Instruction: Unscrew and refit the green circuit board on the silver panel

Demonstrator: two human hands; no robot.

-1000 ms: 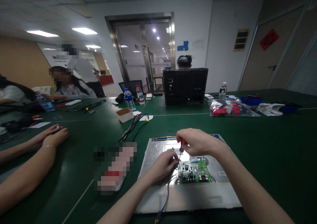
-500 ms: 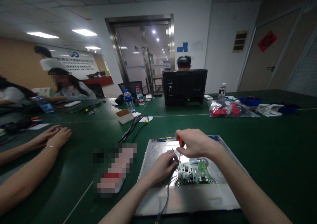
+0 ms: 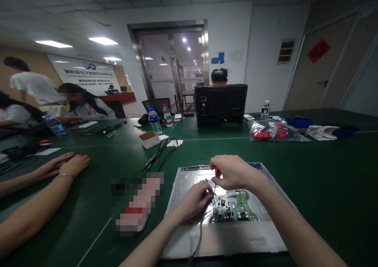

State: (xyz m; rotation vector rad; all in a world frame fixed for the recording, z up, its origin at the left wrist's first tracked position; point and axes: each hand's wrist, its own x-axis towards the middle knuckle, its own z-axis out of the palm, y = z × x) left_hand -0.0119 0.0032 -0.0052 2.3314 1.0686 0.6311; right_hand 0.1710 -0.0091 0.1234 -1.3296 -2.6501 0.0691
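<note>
A flat metal display panel point(image 3: 242, 237) lies on the green table in front of me, with a green circuit board point(image 3: 233, 207) on its middle. My right hand point(image 3: 232, 171) is closed around the orange handle of a screwdriver point(image 3: 217, 171). Its thin shaft points down to the board's upper left corner. There my left hand point(image 3: 198, 198) is closed, its fingertips pressed together beside the shaft tip; what they pinch, if anything, is hidden. From under the left hand a dark cable point(image 3: 201, 235) runs down across the panel.
A blurred pinkish object point(image 3: 141, 204) lies to the left. Behind it are black cables point(image 3: 156, 154) and a small open box point(image 3: 149, 139). Another person's hands point(image 3: 72, 164) rest at the left. A black monitor point(image 3: 221, 106), bottles point(image 3: 154, 120) and a plastic bag point(image 3: 274, 131) stand further back.
My hands and the screwdriver stay almost in place at the board's corner. A standing person in the left background has moved left, and the co-worker's hands at the left have shifted slightly.
</note>
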